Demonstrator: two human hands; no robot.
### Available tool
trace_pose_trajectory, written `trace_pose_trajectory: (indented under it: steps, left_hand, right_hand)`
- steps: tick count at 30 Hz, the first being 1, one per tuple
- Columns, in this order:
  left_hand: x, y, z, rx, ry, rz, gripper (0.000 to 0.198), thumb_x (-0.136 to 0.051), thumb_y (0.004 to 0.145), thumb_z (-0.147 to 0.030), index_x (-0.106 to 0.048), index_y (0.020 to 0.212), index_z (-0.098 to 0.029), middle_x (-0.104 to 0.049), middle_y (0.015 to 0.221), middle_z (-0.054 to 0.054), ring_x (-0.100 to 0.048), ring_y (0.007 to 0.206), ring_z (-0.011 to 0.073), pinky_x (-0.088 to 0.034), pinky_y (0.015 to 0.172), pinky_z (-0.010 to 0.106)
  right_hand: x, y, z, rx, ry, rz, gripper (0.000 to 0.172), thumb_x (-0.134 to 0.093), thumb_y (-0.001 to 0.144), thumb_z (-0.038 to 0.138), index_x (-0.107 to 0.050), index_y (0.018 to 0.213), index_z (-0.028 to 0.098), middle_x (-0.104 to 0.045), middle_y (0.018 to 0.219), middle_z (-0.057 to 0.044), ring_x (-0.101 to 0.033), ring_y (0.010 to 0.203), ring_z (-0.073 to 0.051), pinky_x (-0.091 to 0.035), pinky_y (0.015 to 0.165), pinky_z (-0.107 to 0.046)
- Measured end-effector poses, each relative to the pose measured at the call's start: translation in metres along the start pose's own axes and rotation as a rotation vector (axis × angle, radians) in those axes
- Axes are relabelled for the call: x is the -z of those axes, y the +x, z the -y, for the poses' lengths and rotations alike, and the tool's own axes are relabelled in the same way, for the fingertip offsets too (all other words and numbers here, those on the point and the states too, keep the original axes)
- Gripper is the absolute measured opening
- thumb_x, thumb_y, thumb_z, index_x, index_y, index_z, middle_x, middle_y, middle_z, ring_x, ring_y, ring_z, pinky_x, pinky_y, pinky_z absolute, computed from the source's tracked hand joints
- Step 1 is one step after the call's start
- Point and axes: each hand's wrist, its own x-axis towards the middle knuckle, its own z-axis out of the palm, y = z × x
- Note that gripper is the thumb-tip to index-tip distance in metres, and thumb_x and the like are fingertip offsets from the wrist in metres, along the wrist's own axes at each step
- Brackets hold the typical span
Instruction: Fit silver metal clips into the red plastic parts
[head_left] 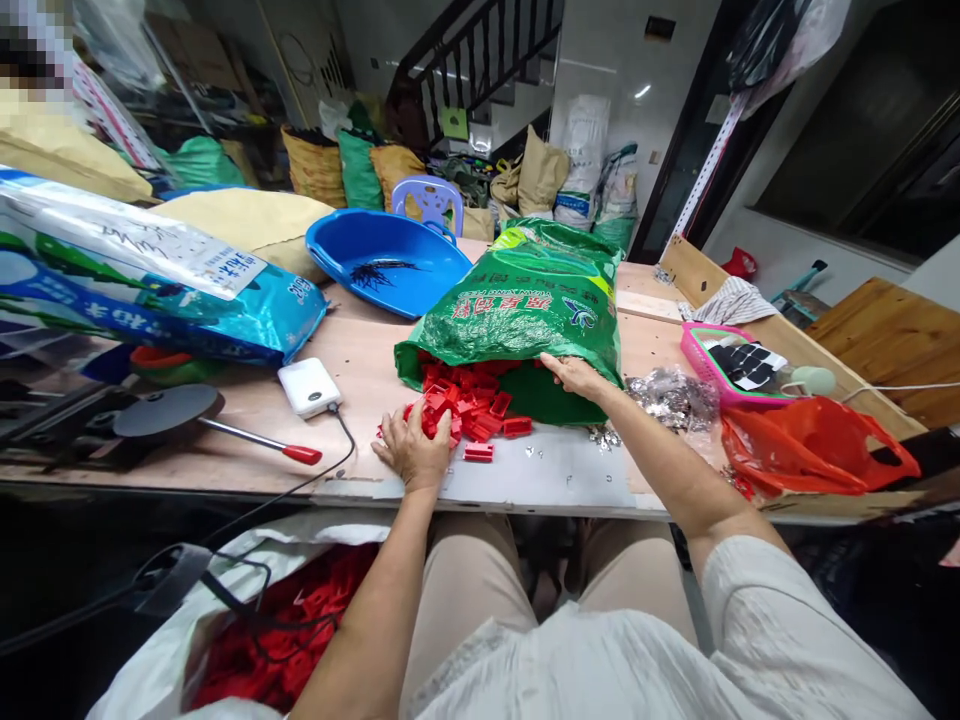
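Observation:
A pile of small red plastic pieces (469, 405) spills from the mouth of a green woven sack (517, 310) lying on its side on a wooden table (360, 365). My left hand (411, 448) rests palm down at the pile's near edge, fingers on the red pieces. Whether it grips any of them is hidden. My right hand (574, 375) lies flat on the sack's lower rim, fingers extended. A loose red piece (478, 452) sits just in front of the pile.
A blue plastic basin (386, 262) holds dark strands. Nearby are a white power bank (309, 387), a red-tipped metal rod (300, 452), silver foil scraps (671, 398), a pink basket (720, 365) and an orange plastic bag (814, 447). Below the table, a white sack (150, 650) holds red pieces.

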Motion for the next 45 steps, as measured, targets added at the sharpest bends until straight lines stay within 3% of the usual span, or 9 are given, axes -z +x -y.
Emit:
trace_pose_trajectory:
  steps: [5,8,14,18,24,29,33,39,45]
  left_hand:
    - [0.0,0.0,-0.002,0.022,0.003,-0.008,0.051,-0.055,0.087,-0.053,-0.06,0.128,-0.023,-0.052,0.141,0.015,-0.034,0.138,0.0353,-0.015,0.113,0.062]
    - [-0.001,0.0,-0.003,0.037,0.011,-0.02,0.05,-0.053,0.088,-0.055,-0.06,0.127,-0.024,-0.052,0.141,0.014,-0.034,0.139,0.0342,-0.012,0.113,0.063]
    - [-0.004,0.002,-0.002,0.028,-0.001,-0.059,0.049,-0.053,0.088,-0.054,-0.063,0.124,-0.024,-0.052,0.141,0.016,-0.034,0.14,0.0358,-0.009,0.112,0.066]
    - [-0.005,0.004,0.0,-0.002,-0.008,-0.105,0.049,-0.054,0.087,-0.055,-0.064,0.123,-0.023,-0.052,0.141,0.017,-0.033,0.14,0.0384,-0.004,0.11,0.069]
    - [0.001,-0.014,-0.025,-0.168,-0.012,-0.061,0.047,-0.052,0.089,-0.045,-0.059,0.128,-0.02,-0.048,0.143,0.018,-0.026,0.143,0.0382,0.004,0.111,0.068]
    - [-0.006,-0.039,-0.067,-0.502,-0.011,0.227,0.045,-0.052,0.088,-0.025,-0.055,0.133,-0.022,-0.053,0.141,0.013,-0.017,0.148,0.0345,0.013,0.112,0.067]
    - [-0.022,-0.046,-0.079,-0.64,0.092,0.359,0.041,-0.053,0.083,-0.019,-0.062,0.123,-0.02,-0.065,0.125,0.013,-0.021,0.146,0.0359,0.014,0.11,0.069]
    - [-0.034,-0.043,-0.075,-0.691,0.132,0.351,0.03,-0.054,0.081,-0.016,-0.069,0.108,-0.016,-0.072,0.106,0.015,-0.037,0.139,0.0383,0.008,0.113,0.066]
    - [-0.018,-0.048,-0.074,-0.661,-0.017,0.236,0.025,-0.057,0.085,-0.022,-0.068,0.106,-0.016,-0.073,0.104,0.013,-0.049,0.13,0.0336,0.004,0.117,0.059]
  right_hand:
    - [-0.017,-0.051,-0.037,0.161,0.003,0.026,0.044,-0.048,0.091,0.052,-0.068,0.116,0.021,-0.068,0.085,-0.002,-0.05,0.059,-0.01,-0.043,0.06,-0.023]
    - [-0.016,-0.092,-0.059,0.163,0.115,-0.026,0.045,-0.052,0.09,0.051,-0.066,0.122,0.022,-0.071,0.106,-0.007,-0.05,0.062,-0.01,-0.045,0.061,-0.024]
    - [-0.006,-0.166,-0.106,0.01,0.308,-0.227,0.053,-0.053,0.087,0.059,-0.064,0.121,0.019,-0.071,0.099,-0.008,-0.044,0.054,-0.009,-0.041,0.049,-0.023]
    - [0.0,-0.188,-0.13,-0.04,0.423,-0.313,0.055,-0.057,0.084,0.06,-0.065,0.119,0.018,-0.069,0.097,-0.008,-0.044,0.053,-0.008,-0.051,0.053,-0.026]
    - [0.0,-0.194,-0.151,-0.06,0.488,-0.39,0.053,-0.061,0.081,0.059,-0.067,0.113,0.017,-0.067,0.092,-0.005,-0.056,0.06,-0.01,-0.06,0.07,-0.034]
    - [-0.007,-0.186,-0.161,-0.098,0.484,-0.418,0.052,-0.062,0.078,0.059,-0.067,0.107,0.015,-0.067,0.085,-0.005,-0.067,0.071,-0.017,-0.061,0.066,-0.033]
    - [-0.008,-0.18,-0.167,-0.108,0.472,-0.445,0.045,-0.062,0.078,0.053,-0.068,0.103,0.016,-0.067,0.084,-0.005,-0.068,0.076,-0.018,-0.061,0.064,-0.033]
    - [0.0,-0.166,-0.161,-0.08,0.027,-0.5,0.021,-0.057,0.083,0.032,-0.07,0.096,0.022,-0.071,0.089,-0.002,-0.067,0.08,-0.018,-0.057,0.074,-0.032]
    - [0.005,-0.146,-0.15,-0.065,-0.385,-0.489,0.027,-0.053,0.085,0.017,-0.067,0.107,0.022,-0.071,0.103,-0.005,-0.063,0.095,-0.02,-0.047,0.087,-0.032]
